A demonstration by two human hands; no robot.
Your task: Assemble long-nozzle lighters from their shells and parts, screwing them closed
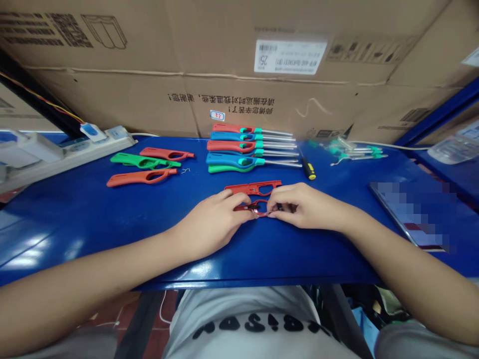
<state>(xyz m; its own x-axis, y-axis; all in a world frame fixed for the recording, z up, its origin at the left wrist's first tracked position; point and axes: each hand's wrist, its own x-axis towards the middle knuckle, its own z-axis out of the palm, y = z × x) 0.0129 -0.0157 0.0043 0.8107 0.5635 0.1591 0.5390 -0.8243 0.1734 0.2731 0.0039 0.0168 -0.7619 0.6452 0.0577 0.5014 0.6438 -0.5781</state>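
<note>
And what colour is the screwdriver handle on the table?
The screwdriver handle is black and yellow, seen best in the head view.

Inverted “谢谢您!” on cardboard carton [220, 47]

Far side of glossy blue tabletop [93, 214] backed by large printed cardboard [149, 50]. Blue beam [441, 112] seen slanting at right. White light reflected at left. Reddish floor [170, 301] partly seen below.

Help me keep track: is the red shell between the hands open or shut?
Open: dark parts show inside the red shell, and a separate red half lies beyond it, not fitted on.
</note>
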